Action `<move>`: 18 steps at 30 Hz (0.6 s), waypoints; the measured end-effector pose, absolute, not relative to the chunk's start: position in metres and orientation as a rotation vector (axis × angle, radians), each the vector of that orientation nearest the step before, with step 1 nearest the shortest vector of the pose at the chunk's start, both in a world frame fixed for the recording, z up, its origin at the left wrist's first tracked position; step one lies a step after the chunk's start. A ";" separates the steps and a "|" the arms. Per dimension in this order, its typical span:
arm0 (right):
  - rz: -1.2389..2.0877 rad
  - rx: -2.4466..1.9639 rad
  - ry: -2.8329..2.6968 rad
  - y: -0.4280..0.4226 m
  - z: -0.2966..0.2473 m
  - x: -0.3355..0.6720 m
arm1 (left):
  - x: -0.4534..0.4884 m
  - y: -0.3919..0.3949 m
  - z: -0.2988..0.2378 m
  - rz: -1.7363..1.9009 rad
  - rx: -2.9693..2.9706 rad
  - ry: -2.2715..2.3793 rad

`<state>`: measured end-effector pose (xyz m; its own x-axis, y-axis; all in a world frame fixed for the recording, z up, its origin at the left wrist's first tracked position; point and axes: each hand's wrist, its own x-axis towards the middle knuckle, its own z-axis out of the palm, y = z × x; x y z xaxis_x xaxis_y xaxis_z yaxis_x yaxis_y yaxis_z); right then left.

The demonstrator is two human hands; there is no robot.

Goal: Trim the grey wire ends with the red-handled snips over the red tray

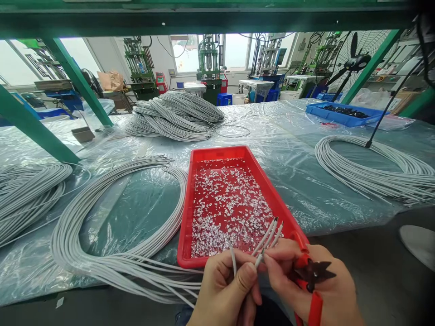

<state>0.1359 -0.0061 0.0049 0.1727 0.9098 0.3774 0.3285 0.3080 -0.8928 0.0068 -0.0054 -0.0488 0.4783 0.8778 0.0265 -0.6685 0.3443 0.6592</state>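
Right hand [319, 290], nearest, grips red-handled cutters [314, 274], blades lying over its fingers; fingertips also meet a grey cable end [259, 259] pinched in left hand [226, 287], by red tray's [186, 213] near edge. Risk: loosened grip, blades nick skin.

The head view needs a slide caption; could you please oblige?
Left hand holds pale cables, right hand red-handled cutters, by a red tray.

no words, numbers, brands or signs can be read here; the far machines [210, 61] look too small and blurry to show any letters
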 end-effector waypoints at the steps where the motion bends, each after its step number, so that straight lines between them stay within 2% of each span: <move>1: 0.600 -1.236 -1.406 -0.006 0.004 0.135 | 0.006 -0.006 -0.044 1.003 0.654 0.444; 6: 0.494 -1.121 -1.524 -0.004 -0.001 0.136 | 0.006 -0.009 -0.013 0.899 0.617 0.825; 12: 0.475 -1.143 -1.752 -0.005 -0.005 0.146 | 0.005 -0.007 -0.010 1.094 0.680 1.021; 14: 0.558 -1.168 -1.735 -0.004 -0.004 0.147 | 0.001 -0.004 -0.016 1.082 0.672 0.917; 18: 0.874 -1.331 -1.476 -0.002 0.007 0.146 | -0.005 0.002 -0.030 0.994 0.611 0.376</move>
